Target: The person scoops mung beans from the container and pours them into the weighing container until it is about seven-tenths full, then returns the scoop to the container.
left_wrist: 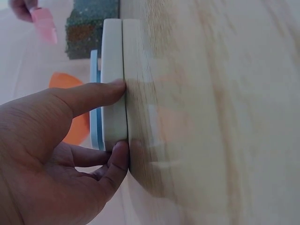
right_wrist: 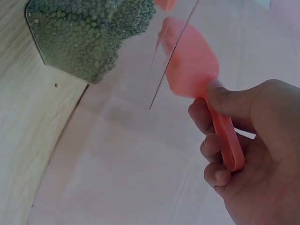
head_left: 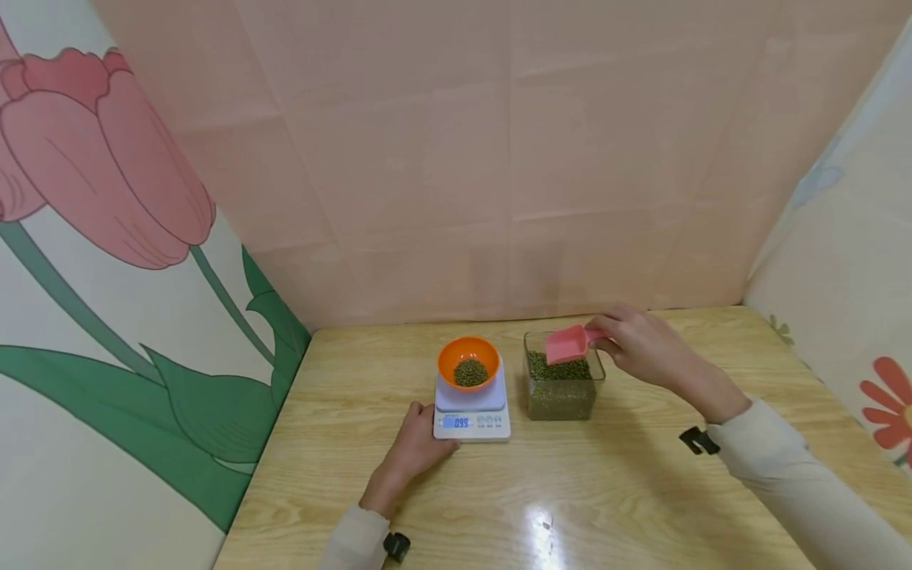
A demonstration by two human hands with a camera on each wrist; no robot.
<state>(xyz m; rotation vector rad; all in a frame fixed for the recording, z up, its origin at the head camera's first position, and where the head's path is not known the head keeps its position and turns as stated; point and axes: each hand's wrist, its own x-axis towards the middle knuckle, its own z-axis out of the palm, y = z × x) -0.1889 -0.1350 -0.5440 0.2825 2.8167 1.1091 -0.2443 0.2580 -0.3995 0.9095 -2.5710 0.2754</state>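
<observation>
My right hand [head_left: 644,348] grips a pink scoop [head_left: 567,345] by its handle, thumb along the base of the handle in the right wrist view. The scoop's blade is over the clear square container [head_left: 563,402], which holds green mung beans [right_wrist: 89,33]. No beans show in the scoop. My left hand [head_left: 418,443] holds the near left corner of a white kitchen scale [head_left: 473,427], its thumb on the front edge and its fingers at the side. On the scale's platform sits an orange bowl [head_left: 468,345] with a small heap of mung beans [head_left: 471,373]. The display reads about 0.99.
The wooden table [head_left: 342,396] meets a pink cloth backdrop [head_left: 427,198] behind the scale and container. A flower-printed panel [head_left: 107,261] stands at the left, another [head_left: 855,301] at the right. The container stands just right of the scale.
</observation>
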